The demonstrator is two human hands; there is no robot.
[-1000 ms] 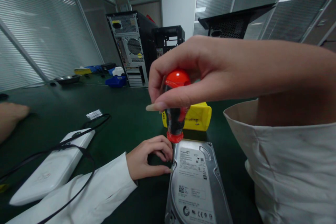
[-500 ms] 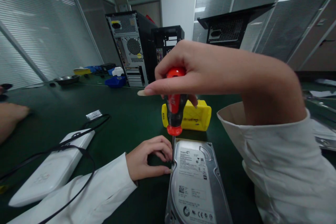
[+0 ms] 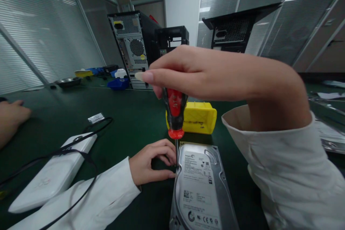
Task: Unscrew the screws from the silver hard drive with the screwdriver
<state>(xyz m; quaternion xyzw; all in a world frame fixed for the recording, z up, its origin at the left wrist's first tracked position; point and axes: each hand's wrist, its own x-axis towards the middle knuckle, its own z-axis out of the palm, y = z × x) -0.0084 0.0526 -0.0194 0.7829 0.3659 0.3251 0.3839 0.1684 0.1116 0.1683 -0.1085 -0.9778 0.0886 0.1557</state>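
White creased sleeves, wide right cuff

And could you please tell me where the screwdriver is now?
In the centre of the head view, the screwdriver is under the right hand, at the hard drive's left edge.

Around you: tabletop wares, computer housings and room fittings.
Green tabletop, bearing: yellow bin, dark lettering facing you; to your left, flat white device, black cable across it, white tag just beyond; farther off, blue bin and shiny metal bowl; upright computer tower, rear panel towards you, beside an open black frame; to your right, black case, overhanging top. Backdrop: white column, slatted blinds.
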